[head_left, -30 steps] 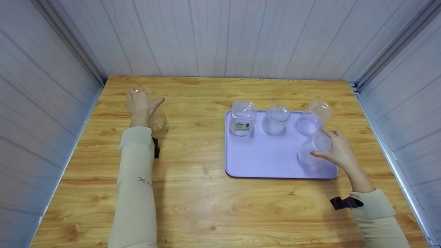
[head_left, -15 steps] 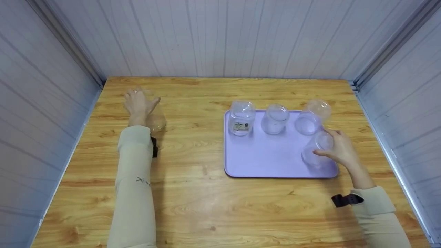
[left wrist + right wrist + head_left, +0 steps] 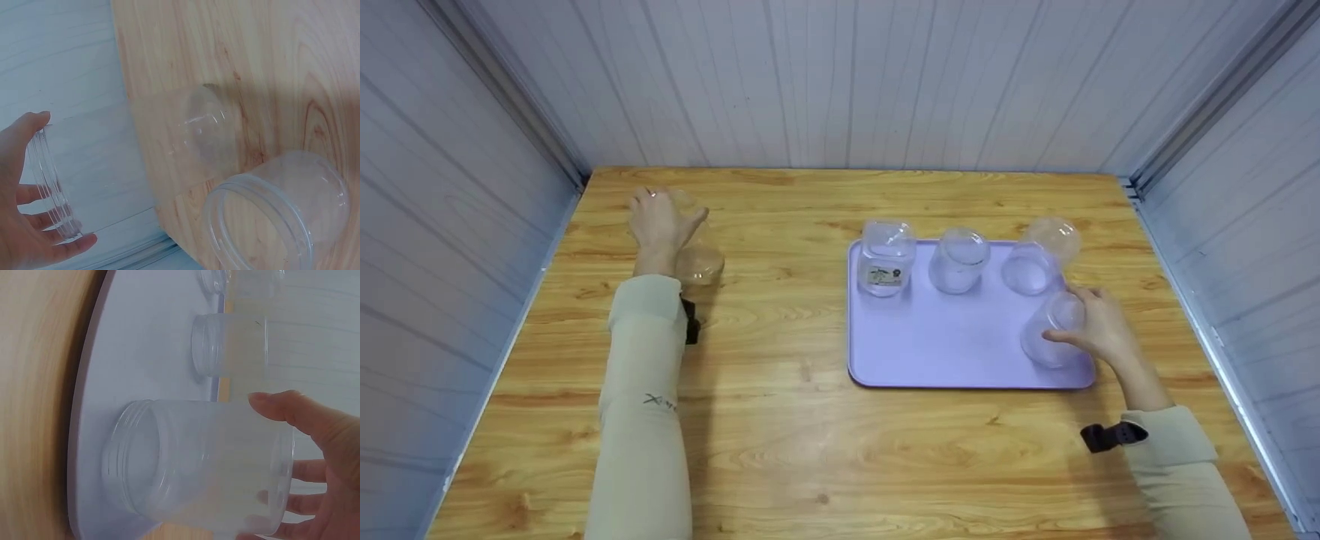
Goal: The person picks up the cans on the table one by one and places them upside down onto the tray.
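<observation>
In the head view my left hand (image 3: 658, 225) is at the far left of the table. The left wrist view shows its thumb and fingers around the threaded rim of a tall clear jar (image 3: 121, 163), whose base is on the wood. A second clear jar (image 3: 315, 197) stands close by, mouth open. My right hand (image 3: 1102, 322) grips another clear jar (image 3: 208, 461) by its upturned base. That jar is upside down, its threaded neck down at the front right corner of the lilac tray (image 3: 945, 352).
Along the tray's back edge stand a labelled clear jar (image 3: 887, 255), a round clear jar (image 3: 960, 262) and one more clear jar (image 3: 1027, 271). Behind that last one, a clear rounded container (image 3: 1057, 234) overlaps it in view. White panel walls (image 3: 840, 82) enclose the wooden table.
My right hand and its jar have shifted slightly right and toward the tray's front corner. My left hand has moved a little left, its fingers now less spread at the jar.
</observation>
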### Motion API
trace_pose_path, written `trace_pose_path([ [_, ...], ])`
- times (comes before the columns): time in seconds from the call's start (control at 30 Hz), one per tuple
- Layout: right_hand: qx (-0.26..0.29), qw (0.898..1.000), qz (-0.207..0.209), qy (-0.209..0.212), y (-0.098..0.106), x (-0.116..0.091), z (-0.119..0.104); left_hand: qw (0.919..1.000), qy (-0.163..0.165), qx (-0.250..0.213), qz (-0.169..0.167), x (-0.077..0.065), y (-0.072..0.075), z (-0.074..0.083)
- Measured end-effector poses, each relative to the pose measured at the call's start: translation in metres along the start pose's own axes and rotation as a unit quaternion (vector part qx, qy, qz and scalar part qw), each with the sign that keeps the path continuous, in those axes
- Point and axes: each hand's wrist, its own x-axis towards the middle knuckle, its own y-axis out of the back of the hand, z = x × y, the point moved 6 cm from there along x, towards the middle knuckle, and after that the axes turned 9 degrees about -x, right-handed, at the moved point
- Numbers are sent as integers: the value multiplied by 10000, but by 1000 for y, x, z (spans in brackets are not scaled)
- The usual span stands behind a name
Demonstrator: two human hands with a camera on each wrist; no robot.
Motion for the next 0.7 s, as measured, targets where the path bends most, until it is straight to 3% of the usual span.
trace_pose_path([
  [0.33,102,9998,-126,-102,-5,2,0,9989,-317,-11,352,-5,6,15],
  [0.5,111,9997,-185,-91,-6,2,-1,9963,-625,-32,591,-9,10,26],
  [0.7,51,9992,-379,-85,-5,-1,-5,9956,-748,-30,571,-16,13,34],
])
